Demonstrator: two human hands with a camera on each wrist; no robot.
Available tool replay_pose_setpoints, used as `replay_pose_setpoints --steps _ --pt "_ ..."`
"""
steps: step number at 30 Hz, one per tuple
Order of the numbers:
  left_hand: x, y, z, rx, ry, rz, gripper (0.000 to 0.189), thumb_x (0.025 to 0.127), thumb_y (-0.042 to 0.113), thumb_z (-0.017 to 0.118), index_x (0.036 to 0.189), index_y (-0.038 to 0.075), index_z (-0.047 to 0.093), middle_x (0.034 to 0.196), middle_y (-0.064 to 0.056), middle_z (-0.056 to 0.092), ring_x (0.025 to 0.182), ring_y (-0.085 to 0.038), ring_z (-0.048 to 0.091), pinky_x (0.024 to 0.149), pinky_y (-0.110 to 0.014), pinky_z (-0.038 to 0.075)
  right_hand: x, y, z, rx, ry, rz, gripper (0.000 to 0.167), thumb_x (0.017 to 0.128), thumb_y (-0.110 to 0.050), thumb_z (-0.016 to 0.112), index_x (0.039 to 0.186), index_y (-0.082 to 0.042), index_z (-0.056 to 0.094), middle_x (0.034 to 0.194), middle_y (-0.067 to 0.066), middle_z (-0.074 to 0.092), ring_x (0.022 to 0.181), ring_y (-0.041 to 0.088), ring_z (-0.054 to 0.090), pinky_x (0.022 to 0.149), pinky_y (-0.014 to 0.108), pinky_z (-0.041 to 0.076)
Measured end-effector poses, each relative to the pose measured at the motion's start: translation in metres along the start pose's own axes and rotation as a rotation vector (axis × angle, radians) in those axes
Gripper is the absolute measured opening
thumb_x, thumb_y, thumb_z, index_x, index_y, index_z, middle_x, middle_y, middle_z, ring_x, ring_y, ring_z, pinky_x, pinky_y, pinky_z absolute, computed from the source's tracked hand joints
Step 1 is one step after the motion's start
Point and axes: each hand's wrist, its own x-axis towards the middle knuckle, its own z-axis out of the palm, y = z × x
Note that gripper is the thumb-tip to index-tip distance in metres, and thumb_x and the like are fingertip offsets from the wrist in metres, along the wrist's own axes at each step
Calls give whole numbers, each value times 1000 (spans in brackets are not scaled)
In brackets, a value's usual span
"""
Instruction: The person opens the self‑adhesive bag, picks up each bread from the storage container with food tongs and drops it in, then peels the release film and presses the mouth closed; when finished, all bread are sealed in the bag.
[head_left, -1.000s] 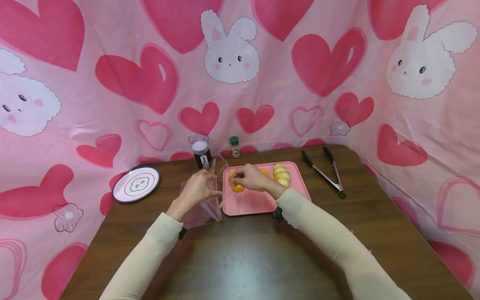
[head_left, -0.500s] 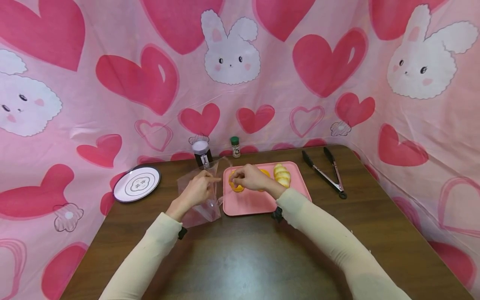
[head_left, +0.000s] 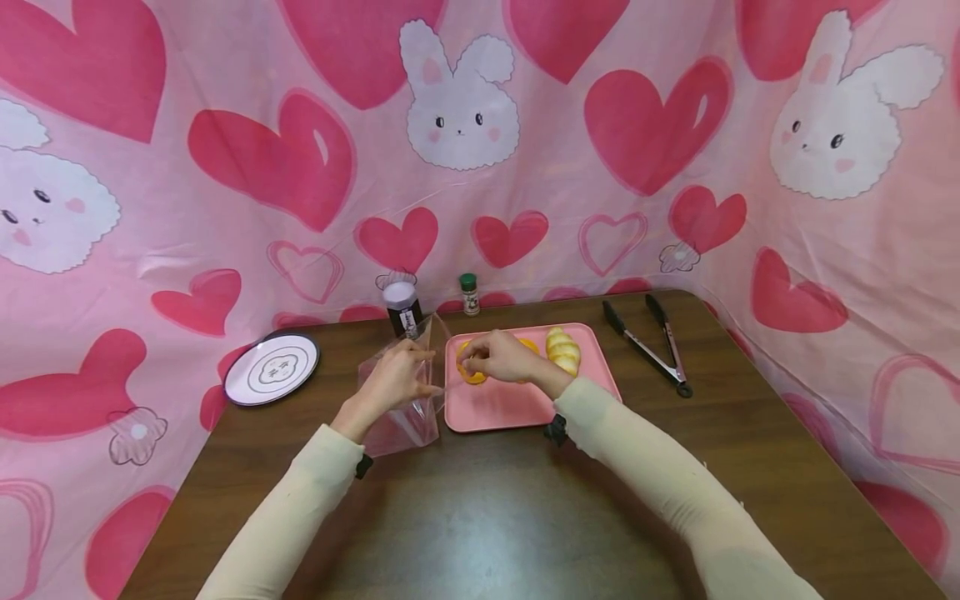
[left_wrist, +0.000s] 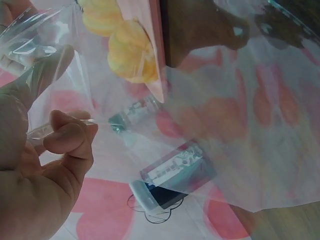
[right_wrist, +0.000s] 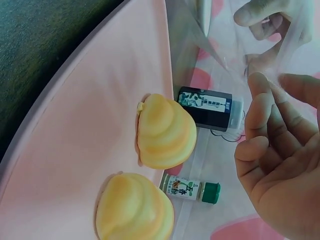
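One clear bag [head_left: 401, 427] is pinched in my left grip [head_left: 393, 377] beside the pink tray [head_left: 517, 407]; my right grip [head_left: 500, 355] pinches it above that tray's far left corner.

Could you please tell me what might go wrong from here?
The clear plastic bag looks thin and floppy, so it might fold in on itself if the left hand loosens its hold. The dark jar stands close behind the bag, so a wide pull could knock it over. The right hand is over the pink tray, so it could brush a bread roll when moved.
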Motion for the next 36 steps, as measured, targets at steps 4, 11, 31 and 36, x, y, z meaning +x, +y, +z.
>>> replay_pose_setpoints --steps 4,11,31,36 --pt "0 -1 -2 -11 -6 -19 73 72 37 89 133 4 64 120 -18 63 102 -29 61 91 -47 55 -2 1 -4 37 3 -12 22 97 -23 65 113 -11 74 96 5 72 92 35 66 75 29 58" --pt "-1 -5 -4 -49 -37 -83 74 72 35 89 136 7 62 125 -17 60 101 -28 61 89 -44 58 -8 9 -20 23 60 23 28 97 -30 65 114 -9 73 98 8 74 89 30 67 75 30 58" --pt "-5 -13 -12 -29 -44 -82 71 73 31 89 134 3 63 122 -19 59 105 -33 61 93 -49 55 -55 63 -86 -219 375 158 24 93 -28 68 108 -10 75 98 8 74 90 25 65 82 40 53" --pt "-4 -15 -12 -26 -50 -82 70 74 31 88 134 4 63 123 -20 59 108 -35 61 95 -51 54 -76 75 -100 -233 401 255 28 93 -29 67 112 -9 74 103 11 74 96 29 65 83 43 53"
